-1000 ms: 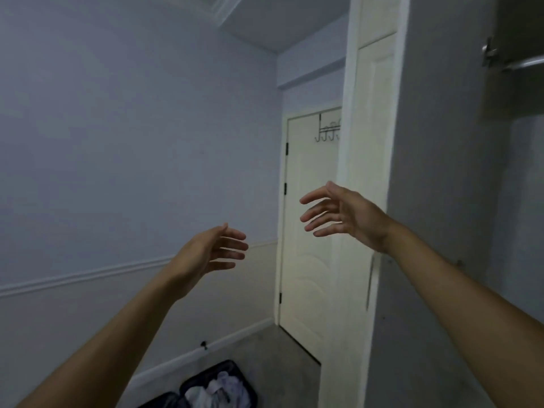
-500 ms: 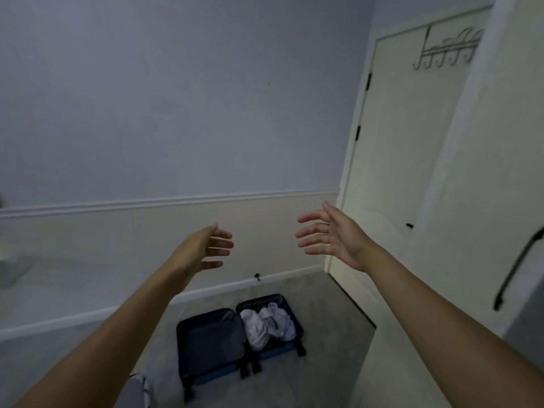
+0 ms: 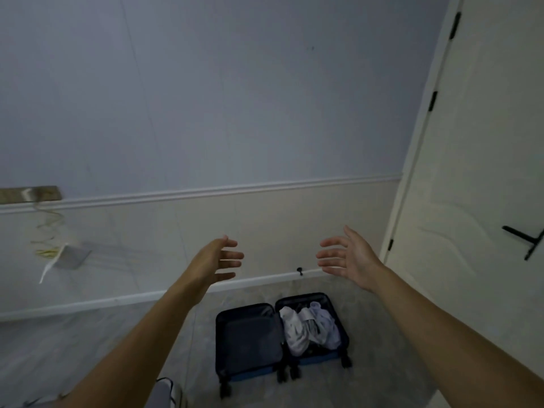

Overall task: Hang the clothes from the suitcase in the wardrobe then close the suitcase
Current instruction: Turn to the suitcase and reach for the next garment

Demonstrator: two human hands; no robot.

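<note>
A dark blue suitcase [image 3: 248,338] lies open flat on the floor below my hands. Its left half shows only the dark lining. In its right half lies a heap of white clothes [image 3: 309,326]. My left hand [image 3: 219,262] and my right hand [image 3: 346,256] are stretched out in front of me, well above the suitcase, palms facing each other. The fingers of both are spread and relaxed, and neither holds anything. No wardrobe appears in the view.
A cream door [image 3: 477,178] with a black handle [image 3: 527,244] stands at the right. Across the back runs a wall with a white rail and a skirting board [image 3: 123,298]. At the left a small white box [image 3: 69,256] hangs on cables.
The view has swung left and down, away from the wardrobe and the door hooks, so the whole suitcase now shows. Both hands stay open and have spread a little further apart.
</note>
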